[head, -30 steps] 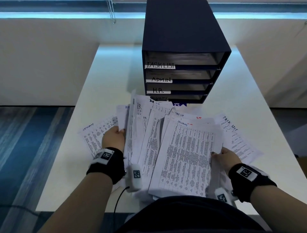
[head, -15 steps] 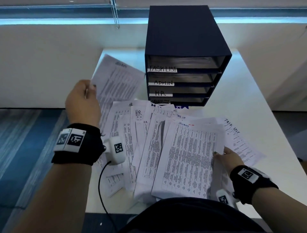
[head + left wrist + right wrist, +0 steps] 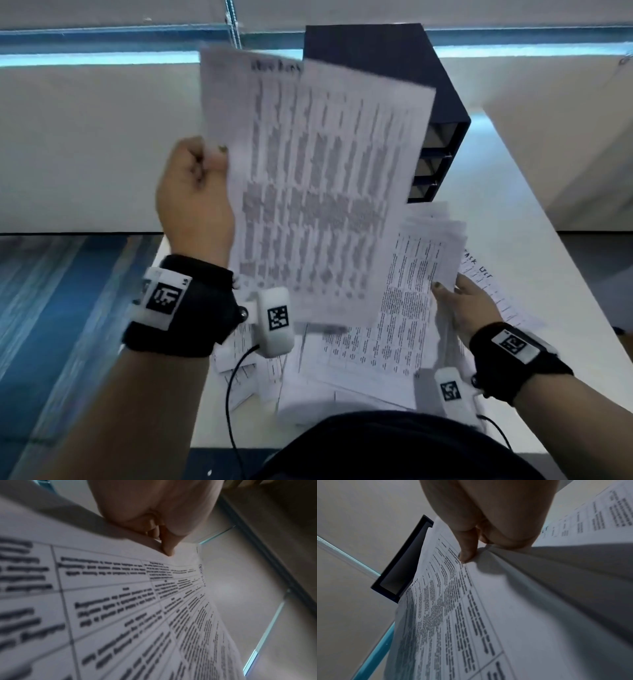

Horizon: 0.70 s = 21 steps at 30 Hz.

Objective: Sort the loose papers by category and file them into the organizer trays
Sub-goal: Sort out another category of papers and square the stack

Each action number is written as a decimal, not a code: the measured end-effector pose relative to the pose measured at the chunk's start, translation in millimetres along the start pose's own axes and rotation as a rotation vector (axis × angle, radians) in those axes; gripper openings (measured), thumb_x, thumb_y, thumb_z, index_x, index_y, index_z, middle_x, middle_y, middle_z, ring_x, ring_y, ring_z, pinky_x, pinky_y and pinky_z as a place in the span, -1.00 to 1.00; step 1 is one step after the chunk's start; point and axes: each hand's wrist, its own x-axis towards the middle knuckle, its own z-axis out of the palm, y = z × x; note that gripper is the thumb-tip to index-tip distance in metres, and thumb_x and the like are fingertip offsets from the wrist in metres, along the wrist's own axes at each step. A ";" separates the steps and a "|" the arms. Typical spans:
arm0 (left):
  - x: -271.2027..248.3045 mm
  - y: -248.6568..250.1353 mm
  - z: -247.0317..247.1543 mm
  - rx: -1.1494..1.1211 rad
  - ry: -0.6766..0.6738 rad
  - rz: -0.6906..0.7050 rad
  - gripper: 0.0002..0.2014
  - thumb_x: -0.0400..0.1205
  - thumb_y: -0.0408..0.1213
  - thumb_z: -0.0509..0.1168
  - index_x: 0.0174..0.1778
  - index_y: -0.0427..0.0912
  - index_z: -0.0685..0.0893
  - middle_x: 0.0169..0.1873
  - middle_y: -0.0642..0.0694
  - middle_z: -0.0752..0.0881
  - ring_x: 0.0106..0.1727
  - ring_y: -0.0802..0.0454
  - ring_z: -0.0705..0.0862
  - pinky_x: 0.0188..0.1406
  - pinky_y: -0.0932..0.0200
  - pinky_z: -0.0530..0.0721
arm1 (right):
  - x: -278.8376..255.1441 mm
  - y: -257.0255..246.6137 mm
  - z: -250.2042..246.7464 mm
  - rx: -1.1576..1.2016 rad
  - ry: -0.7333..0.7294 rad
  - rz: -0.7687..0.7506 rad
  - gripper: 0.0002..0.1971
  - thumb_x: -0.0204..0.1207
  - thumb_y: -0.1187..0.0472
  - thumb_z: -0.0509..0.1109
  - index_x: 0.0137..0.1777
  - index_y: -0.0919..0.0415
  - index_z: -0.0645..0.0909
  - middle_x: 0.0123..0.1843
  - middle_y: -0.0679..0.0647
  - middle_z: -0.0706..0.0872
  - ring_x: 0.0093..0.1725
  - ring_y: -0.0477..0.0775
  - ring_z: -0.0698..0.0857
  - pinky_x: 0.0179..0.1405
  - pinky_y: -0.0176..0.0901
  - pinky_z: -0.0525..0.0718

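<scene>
My left hand (image 3: 202,178) pinches the left edge of a printed sheet (image 3: 308,192) and holds it upright in front of me; its thumb (image 3: 168,547) presses on the paper (image 3: 120,601). The raised sheet hides most of the dark blue organizer (image 3: 404,75); only the right ends of its trays show. A messy pile of loose papers (image 3: 394,308) lies on the white table (image 3: 534,240). My right hand (image 3: 459,301) grips the right edge of the top sheets of that pile, thumb (image 3: 467,550) on the printed face (image 3: 488,615).
A sheet headed "TASK LIST" (image 3: 493,287) lies under my right hand at the pile's right side. White partition walls (image 3: 85,144) flank the table. Blue carpet (image 3: 51,325) lies to the left. Wrist camera cables (image 3: 236,394) hang near the table's front edge.
My left hand has lifted one sheet off the left of the pile and swung it up and right, in front of the organizer. The right hand stays on the pile's right edge.
</scene>
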 end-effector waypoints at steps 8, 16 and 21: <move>-59.3 -59.2 25.2 0.217 -0.405 -0.550 -0.85 0.71 -0.16 0.14 -0.01 -0.13 0.56 -0.19 -0.02 0.61 -0.16 -0.03 0.55 -0.29 0.18 0.43 | -5.5 -8.4 20.4 0.263 -0.214 -0.018 -0.60 0.37 0.13 0.55 0.20 0.16 0.64 -0.14 0.00 0.85 -0.16 0.01 0.78 -0.06 -0.17 0.76; -86.6 -73.7 29.8 0.234 -0.466 -0.694 -0.62 0.73 -0.29 0.09 0.47 -0.03 0.25 0.15 -0.07 0.58 -0.19 0.07 0.57 -0.26 0.17 0.44 | -16.5 -9.0 27.6 0.217 -0.081 0.163 -0.67 0.61 -0.05 0.27 -0.04 0.23 0.66 -0.28 -0.03 0.80 -0.22 -0.03 0.68 -0.09 -0.11 0.59; -96.0 -90.9 25.4 0.318 -0.565 -0.706 -0.64 0.74 -0.28 0.07 0.49 -0.11 0.35 0.38 -0.07 0.55 0.22 -0.08 0.56 0.11 0.21 0.36 | -26.4 -8.5 31.5 -0.357 -0.265 0.030 -0.63 0.44 -0.19 0.40 -0.09 0.13 0.50 -0.19 0.08 0.67 -0.08 0.20 0.67 0.08 0.30 0.69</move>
